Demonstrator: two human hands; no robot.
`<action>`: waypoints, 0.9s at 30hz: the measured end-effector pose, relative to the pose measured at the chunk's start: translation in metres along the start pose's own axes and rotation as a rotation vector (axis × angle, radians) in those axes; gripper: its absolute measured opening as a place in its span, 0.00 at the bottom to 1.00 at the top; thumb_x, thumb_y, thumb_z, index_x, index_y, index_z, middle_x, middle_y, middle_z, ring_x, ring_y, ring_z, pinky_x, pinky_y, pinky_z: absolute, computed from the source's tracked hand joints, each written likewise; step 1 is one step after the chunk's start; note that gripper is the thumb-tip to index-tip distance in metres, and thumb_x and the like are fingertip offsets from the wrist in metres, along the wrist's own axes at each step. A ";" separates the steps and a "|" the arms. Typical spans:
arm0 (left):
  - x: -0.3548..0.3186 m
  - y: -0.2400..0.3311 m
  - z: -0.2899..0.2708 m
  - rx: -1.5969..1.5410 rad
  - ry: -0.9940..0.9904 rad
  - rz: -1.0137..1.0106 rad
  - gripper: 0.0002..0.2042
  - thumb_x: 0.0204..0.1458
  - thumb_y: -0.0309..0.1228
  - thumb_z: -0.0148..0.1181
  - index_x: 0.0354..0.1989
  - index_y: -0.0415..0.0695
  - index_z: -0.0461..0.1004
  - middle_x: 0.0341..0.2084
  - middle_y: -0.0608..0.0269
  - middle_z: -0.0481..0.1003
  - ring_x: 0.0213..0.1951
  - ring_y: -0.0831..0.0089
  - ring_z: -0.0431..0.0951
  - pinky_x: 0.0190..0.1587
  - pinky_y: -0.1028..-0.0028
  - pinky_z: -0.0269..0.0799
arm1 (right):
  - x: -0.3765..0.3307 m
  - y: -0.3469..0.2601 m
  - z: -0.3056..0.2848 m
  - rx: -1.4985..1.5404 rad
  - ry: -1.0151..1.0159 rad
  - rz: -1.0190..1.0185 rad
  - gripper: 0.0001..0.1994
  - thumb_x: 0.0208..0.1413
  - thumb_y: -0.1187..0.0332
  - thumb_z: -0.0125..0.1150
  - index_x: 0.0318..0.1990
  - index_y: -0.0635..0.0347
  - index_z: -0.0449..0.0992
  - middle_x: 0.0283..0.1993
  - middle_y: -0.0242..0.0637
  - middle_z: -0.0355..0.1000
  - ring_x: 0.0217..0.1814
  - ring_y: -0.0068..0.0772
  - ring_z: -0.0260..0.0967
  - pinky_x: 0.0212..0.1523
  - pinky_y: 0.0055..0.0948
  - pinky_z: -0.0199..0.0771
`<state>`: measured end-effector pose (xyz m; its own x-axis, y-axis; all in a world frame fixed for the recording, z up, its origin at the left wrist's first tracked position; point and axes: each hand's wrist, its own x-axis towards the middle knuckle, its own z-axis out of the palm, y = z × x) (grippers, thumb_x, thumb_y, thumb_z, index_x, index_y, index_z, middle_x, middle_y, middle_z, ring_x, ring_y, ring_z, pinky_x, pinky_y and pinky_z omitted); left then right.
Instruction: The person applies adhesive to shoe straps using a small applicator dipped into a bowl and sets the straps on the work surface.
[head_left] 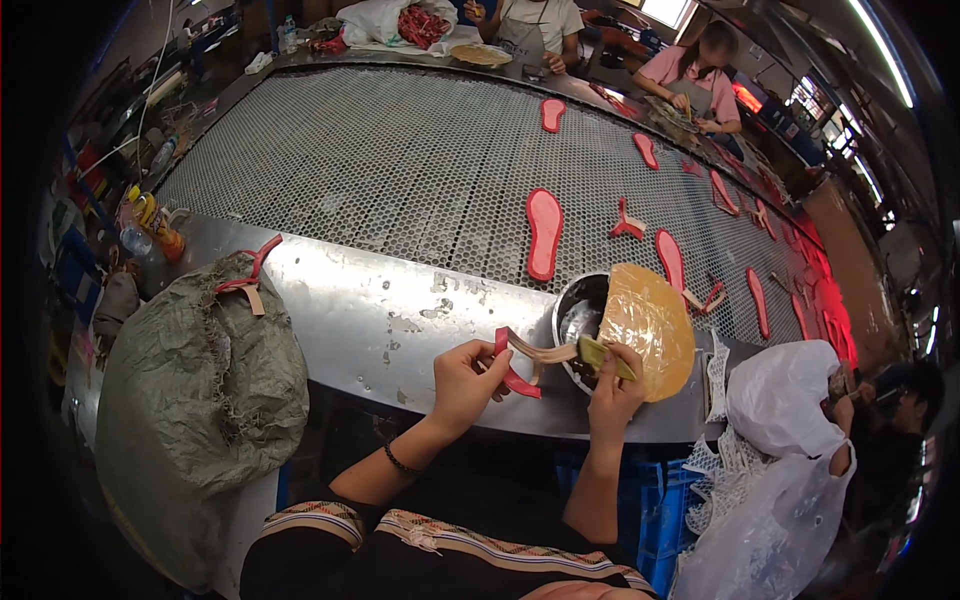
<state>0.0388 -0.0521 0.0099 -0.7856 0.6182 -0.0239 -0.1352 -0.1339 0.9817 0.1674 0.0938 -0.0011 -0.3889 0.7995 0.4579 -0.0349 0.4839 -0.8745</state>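
My left hand point(465, 385) is closed on a red sandal strap point(512, 365), its pale beige underside showing on a band that stretches to the right. In my right hand point(614, 392) is a flat olive-green brush point(598, 357), pinched between thumb and fingers. The brush's tip meets the end of the pale band. Just behind it stands a round metal pot point(570, 300) with a dark inside, partly covered by a yellowish, film-wrapped board point(650, 330).
Red insoles point(544, 235) and straps point(627, 220) lie on a mesh conveyor point(380, 150). A green woven sack point(200, 390) with a strap on top stands left; white plastic bags point(785, 400) and a blue crate point(640, 510) are right. Two people work across the conveyor.
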 end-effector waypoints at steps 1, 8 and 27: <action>-0.001 0.002 -0.002 0.005 0.001 0.009 0.07 0.51 0.26 0.58 0.27 0.32 0.74 0.15 0.60 0.75 0.15 0.79 0.74 0.16 0.82 0.69 | 0.000 0.003 -0.001 -0.120 0.079 -0.170 0.05 0.58 0.74 0.51 0.40 0.65 0.69 0.38 0.37 0.71 0.32 0.16 0.66 0.30 0.14 0.67; -0.001 0.002 -0.002 0.031 -0.010 0.005 0.07 0.51 0.25 0.58 0.28 0.32 0.73 0.15 0.61 0.74 0.14 0.79 0.73 0.16 0.82 0.67 | -0.009 -0.020 0.007 0.206 0.175 -0.026 0.05 0.59 0.73 0.51 0.41 0.64 0.68 0.40 0.40 0.71 0.30 0.18 0.66 0.29 0.14 0.67; -0.001 -0.002 -0.018 0.020 0.101 0.085 0.06 0.51 0.25 0.58 0.28 0.33 0.73 0.18 0.61 0.75 0.18 0.79 0.75 0.21 0.81 0.71 | -0.010 -0.004 0.001 0.021 0.095 0.065 0.04 0.58 0.73 0.52 0.39 0.62 0.69 0.36 0.34 0.72 0.23 0.14 0.61 0.24 0.12 0.61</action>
<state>0.0289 -0.0666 0.0045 -0.8506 0.5242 0.0421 -0.0541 -0.1668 0.9845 0.1706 0.0836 -0.0028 -0.3019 0.8596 0.4122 -0.0324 0.4229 -0.9056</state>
